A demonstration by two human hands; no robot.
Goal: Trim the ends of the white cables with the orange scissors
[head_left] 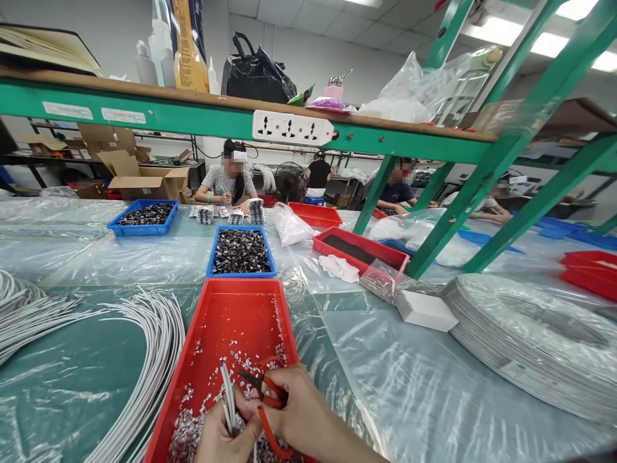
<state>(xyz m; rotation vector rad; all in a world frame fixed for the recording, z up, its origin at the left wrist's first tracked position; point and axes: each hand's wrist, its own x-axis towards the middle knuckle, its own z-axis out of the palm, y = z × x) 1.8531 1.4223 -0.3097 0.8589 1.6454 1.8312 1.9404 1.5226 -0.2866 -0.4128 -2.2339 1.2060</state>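
My left hand (226,431) is closed around a few thin white cables (229,395), whose ends point up. In my right hand (303,411) is a pair of cutting pliers (263,384) with orange handles; its dark jaws point left, close to the cables. Whether the jaws touch a cable I cannot tell. Both hands are over the near end of a long red tray (231,299). Silvery scraps (186,437) are heaped in the tray's near part and scattered farther up it.
Left lies a bundle of white cables (164,360); right, a large cable coil (520,347) and a white box (427,310). Beyond the tray stands a blue bin (272,260) of small black parts. A green shelf frame (193,116) crosses above. A person (226,183) sits opposite.
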